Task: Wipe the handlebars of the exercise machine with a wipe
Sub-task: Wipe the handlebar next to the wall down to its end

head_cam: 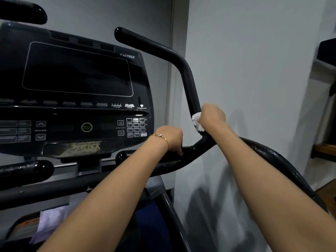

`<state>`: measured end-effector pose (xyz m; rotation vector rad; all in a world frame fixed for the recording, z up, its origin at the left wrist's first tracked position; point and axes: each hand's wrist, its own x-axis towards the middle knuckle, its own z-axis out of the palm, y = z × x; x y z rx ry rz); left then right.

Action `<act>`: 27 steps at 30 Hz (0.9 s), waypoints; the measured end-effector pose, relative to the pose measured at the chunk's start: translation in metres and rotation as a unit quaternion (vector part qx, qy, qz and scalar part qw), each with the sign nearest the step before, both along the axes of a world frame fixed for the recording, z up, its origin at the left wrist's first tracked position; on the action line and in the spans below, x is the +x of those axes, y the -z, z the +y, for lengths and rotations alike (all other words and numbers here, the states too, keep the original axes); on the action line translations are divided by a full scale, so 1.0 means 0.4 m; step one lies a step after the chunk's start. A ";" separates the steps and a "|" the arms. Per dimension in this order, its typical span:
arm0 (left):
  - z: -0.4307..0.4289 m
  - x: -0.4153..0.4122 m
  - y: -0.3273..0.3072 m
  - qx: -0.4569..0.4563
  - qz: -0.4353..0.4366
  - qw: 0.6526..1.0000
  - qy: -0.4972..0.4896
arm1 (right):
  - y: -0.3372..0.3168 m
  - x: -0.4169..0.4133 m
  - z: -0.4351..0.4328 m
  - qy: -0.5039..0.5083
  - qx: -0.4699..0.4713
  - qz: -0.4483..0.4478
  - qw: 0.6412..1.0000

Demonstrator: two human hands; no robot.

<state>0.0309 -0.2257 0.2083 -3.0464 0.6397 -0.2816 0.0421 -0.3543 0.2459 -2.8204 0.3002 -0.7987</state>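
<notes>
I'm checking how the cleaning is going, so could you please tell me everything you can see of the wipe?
The wipe is white, crumpled and soft-looking, like thin paper or cloth. Only a bunched part shows, at the left of the right hand, which grips it against the black upright handlebar, low on the bar just above its bend.

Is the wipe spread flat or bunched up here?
Bunched up: the wipe shows as a crumpled white wad sticking out of the right hand, which grips it against the upright handlebar.
</notes>
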 end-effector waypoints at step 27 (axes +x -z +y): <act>-0.001 -0.005 0.003 -0.011 -0.003 1.000 -0.011 | -0.002 0.014 -0.021 -0.132 -0.294 -0.119 0.939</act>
